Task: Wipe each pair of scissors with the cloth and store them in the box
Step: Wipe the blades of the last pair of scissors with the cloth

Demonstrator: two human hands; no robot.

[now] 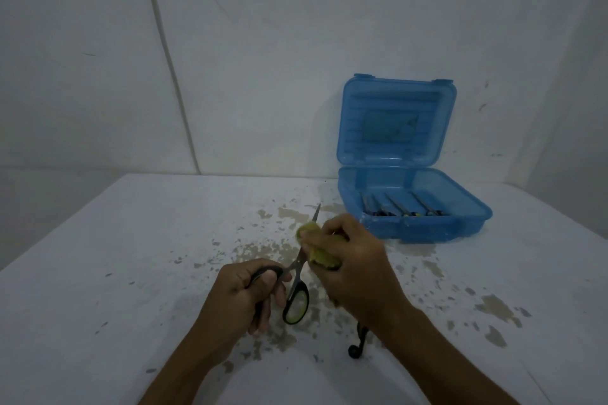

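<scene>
Blk scissors [297,286] in yellow cloth [320,251]; blue box [411,204] open.

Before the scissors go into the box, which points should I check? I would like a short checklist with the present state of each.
1. Left hand grips the scissors handle: ok.
2. Right hand wraps the cloth round the blades: ok.
3. Blades fully wiped: cannot tell.
4. Blue box lid open: ok.
5. Free room in the box beside stored scissors: cannot tell.
</scene>
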